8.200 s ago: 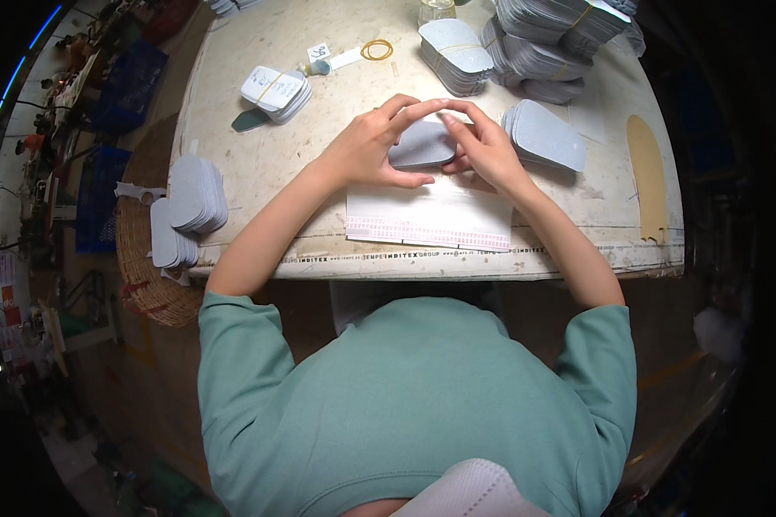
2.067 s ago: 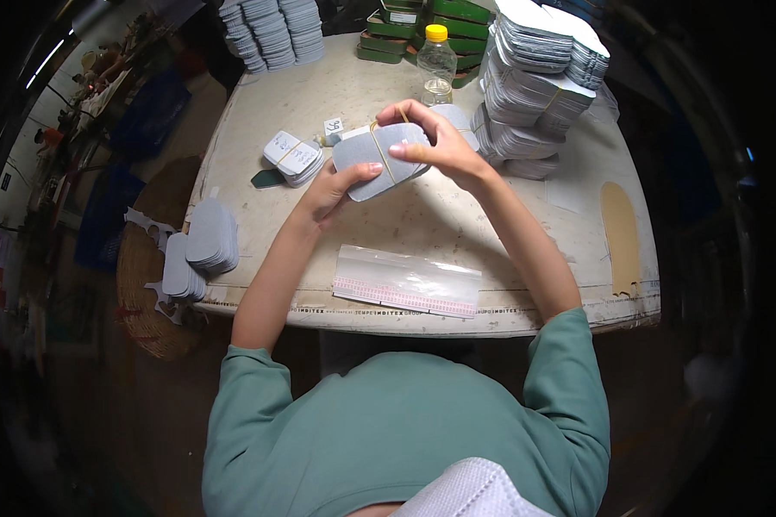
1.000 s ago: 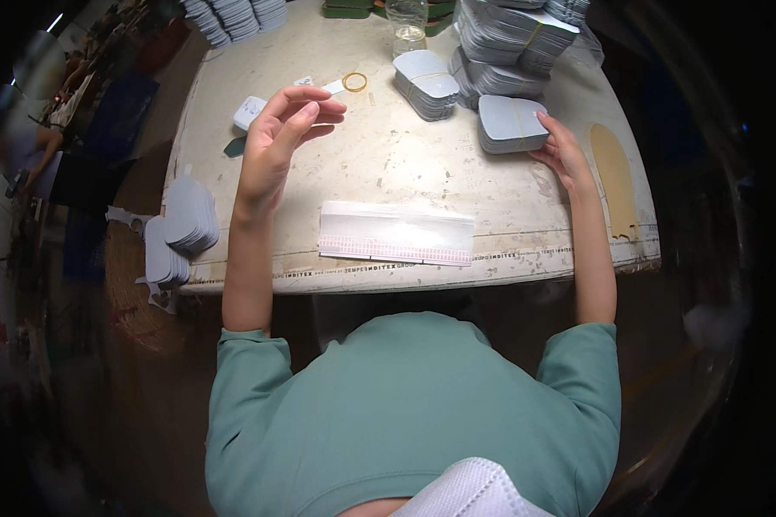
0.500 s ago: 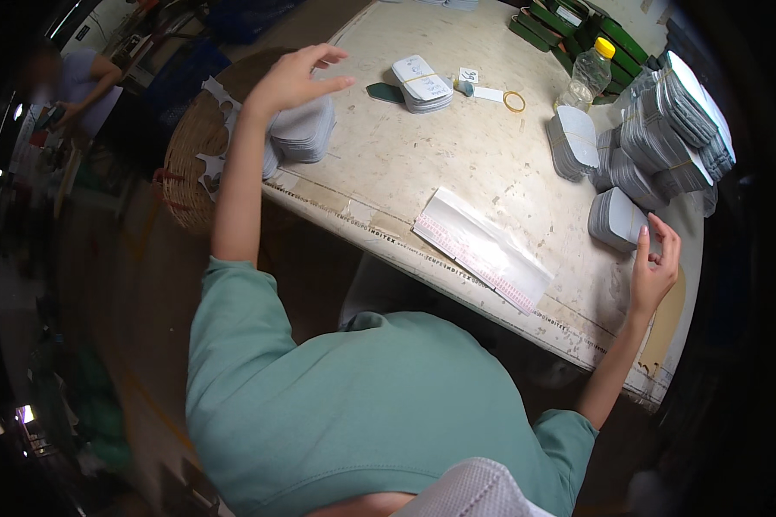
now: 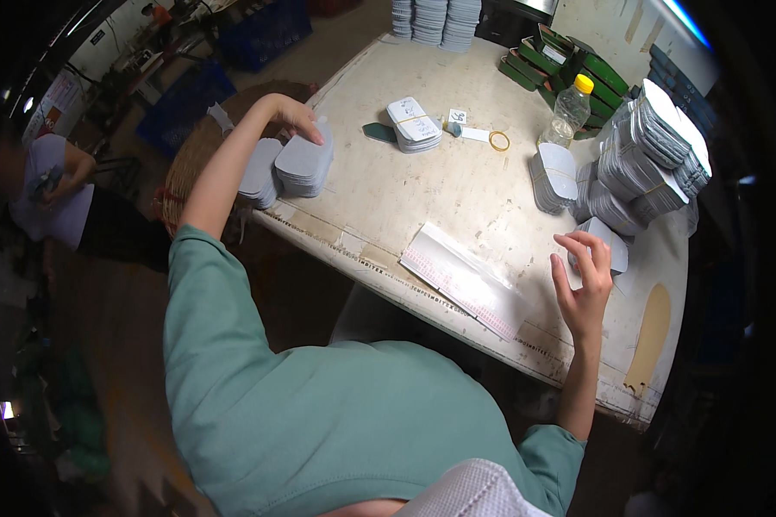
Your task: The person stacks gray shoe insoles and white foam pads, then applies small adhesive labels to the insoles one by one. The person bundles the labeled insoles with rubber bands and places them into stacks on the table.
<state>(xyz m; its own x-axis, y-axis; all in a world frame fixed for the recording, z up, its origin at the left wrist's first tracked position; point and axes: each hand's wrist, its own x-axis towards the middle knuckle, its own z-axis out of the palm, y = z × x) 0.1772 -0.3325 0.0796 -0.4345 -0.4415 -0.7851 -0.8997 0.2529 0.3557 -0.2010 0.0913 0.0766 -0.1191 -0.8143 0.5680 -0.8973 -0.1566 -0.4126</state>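
Note:
My left hand [image 5: 292,118] is bent over the far edge of a stack of grey rounded-corner pieces [image 5: 304,164]. Its fingers close on the upper pieces, and some fingertips are hidden. Against this stack stands another grey stack [image 5: 260,177], at the table's left edge. My right hand [image 5: 585,289] hovers over the right part of the table, fingers curved and apart, holding nothing. Just behind it, partly covered by the fingers, sits a low stack of grey pieces [image 5: 614,250]. A shiny white strip with red print [image 5: 461,280] lies near the front edge between my hands.
Banded bundles [image 5: 642,168] pile up at the right, beside an upright bundle [image 5: 554,177]. A yellow-capped bottle [image 5: 569,112] and green trays [image 5: 539,60] stand behind. Mid-table are a banded white-topped stack [image 5: 416,125] and a tape ring [image 5: 499,140]. A wicker basket [image 5: 177,177] borders the left edge.
My left hand has come down from above the grey stack onto its far edge. The right hand has shifted left, off the low stack's side. The whole view has tilted slightly.

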